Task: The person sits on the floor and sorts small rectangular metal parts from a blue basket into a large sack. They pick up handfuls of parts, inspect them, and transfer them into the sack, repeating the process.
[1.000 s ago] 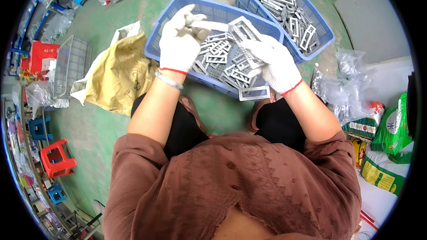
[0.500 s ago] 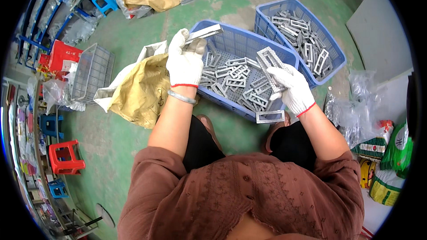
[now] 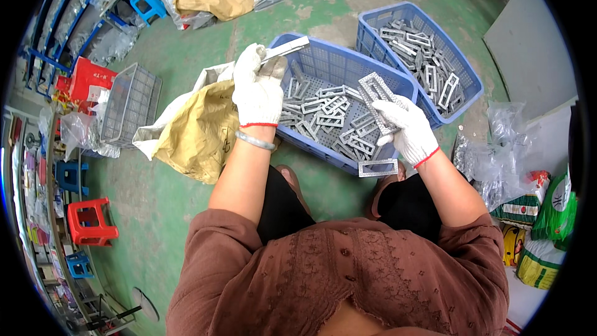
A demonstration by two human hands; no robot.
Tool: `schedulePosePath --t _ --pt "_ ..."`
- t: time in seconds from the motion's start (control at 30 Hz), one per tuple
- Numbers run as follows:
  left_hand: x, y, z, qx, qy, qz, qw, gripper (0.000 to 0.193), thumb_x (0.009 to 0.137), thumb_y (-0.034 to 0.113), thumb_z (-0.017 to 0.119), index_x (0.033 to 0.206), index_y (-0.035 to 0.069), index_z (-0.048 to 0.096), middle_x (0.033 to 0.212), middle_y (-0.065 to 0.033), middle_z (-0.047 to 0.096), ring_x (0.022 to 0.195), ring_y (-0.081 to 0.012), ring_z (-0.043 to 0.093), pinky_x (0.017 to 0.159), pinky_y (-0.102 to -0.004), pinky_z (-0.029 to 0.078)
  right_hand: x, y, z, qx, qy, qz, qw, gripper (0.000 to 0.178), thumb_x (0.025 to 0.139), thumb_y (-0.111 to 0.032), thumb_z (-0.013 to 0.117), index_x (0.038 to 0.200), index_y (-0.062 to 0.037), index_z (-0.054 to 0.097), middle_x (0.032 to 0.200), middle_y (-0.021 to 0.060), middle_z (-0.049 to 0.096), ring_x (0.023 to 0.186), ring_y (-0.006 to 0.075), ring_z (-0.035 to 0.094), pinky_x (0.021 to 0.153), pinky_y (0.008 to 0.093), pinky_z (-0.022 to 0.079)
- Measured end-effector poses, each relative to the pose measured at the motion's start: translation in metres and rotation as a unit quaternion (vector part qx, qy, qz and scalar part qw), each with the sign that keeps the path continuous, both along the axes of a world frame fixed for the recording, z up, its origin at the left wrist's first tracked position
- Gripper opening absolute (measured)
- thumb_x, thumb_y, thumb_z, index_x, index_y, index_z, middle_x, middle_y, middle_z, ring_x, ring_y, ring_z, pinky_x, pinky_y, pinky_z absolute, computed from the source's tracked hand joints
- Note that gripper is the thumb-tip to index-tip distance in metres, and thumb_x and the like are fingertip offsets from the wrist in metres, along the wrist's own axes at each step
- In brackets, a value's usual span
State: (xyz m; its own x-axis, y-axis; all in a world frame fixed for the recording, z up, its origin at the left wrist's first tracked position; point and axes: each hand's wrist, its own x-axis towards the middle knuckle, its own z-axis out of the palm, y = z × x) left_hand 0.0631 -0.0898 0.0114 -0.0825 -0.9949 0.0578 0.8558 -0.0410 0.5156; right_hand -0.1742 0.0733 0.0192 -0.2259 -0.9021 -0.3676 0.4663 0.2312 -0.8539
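Observation:
My left hand [image 3: 260, 90], in a white knitted glove with a red cuff edge, grips silvery metal rectangular frames [image 3: 287, 48] seen nearly edge-on; how many is hard to tell. In a matching glove, my right hand [image 3: 407, 126] is closed around another rectangular metal frame [image 3: 377, 94] with a long slot, held tilted. Both hands are raised over the near blue plastic basket [image 3: 317, 144], where several similar metal frames [image 3: 333, 106] lie scattered. One loose metal frame [image 3: 378, 168] rests at the basket's near rim, by my right foot.
A second blue basket [image 3: 469, 81], full of metal frames, stands at the far right. A yellow woven sack [image 3: 196, 134] lies left of the near basket, beside a grey wire crate [image 3: 130, 106]. Red stool [image 3: 92, 221] and shelving line the left; plastic bags [image 3: 497, 149] lie right.
My right hand has shifted slightly lower, and the frame in it has tilted a little. My left hand stays almost in place, still holding its metal frames.

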Motion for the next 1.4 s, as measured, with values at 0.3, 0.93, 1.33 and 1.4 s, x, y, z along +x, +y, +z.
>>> schedulePosePath --t 0.3,0.93,1.33,1.4 --pt "-0.003 0.004 0.006 -0.007 -0.017 0.014 1.000 0.023 0.089 0.009 0.068 0.111 0.004 0.064 0.105 -0.0085 0.066 0.100 -0.0249 0.063 0.090 -0.0432 0.055 -0.001 0.001 0.001 -0.006 -0.008 0.005 1.000 0.031 0.088 -0.017 0.074 0.113 -0.0030 0.062 0.080 -0.0002 0.059 0.062 0.0086 0.056 0.043 0.0276 0.050" --pt "-0.004 0.009 0.004 -0.066 -0.035 -0.040 0.996 0.043 0.090 0.008 0.063 0.131 0.002 0.054 0.120 -0.0167 0.063 0.115 -0.0282 0.058 0.102 -0.0435 0.048 -0.006 0.001 -0.003 -0.019 -0.001 0.012 1.000 0.028 0.089 -0.015 0.072 0.111 -0.0021 0.062 0.082 0.0011 0.060 0.061 0.0096 0.056 0.045 0.0276 0.049" --pt "-0.016 0.014 -0.004 0.024 0.106 -0.212 0.971 0.033 0.092 0.012 0.067 0.118 -0.007 0.060 0.111 -0.0174 0.065 0.103 -0.0319 0.063 0.093 -0.0418 0.057 -0.010 0.003 0.000 -0.016 0.001 0.024 1.000 0.030 0.088 -0.017 0.074 0.112 -0.0028 0.062 0.080 -0.0011 0.055 0.061 0.0072 0.054 0.046 0.0247 0.051" --pt "-0.020 0.018 -0.002 0.036 0.124 -0.223 0.966 0.036 0.093 0.018 0.067 0.117 -0.009 0.060 0.108 -0.0173 0.065 0.099 -0.0326 0.063 0.090 -0.0415 0.058 -0.009 0.004 0.001 -0.016 0.002 0.018 1.000 0.030 0.088 -0.017 0.074 0.112 -0.0028 0.062 0.080 -0.0010 0.055 0.061 0.0072 0.054 0.046 0.0246 0.051"
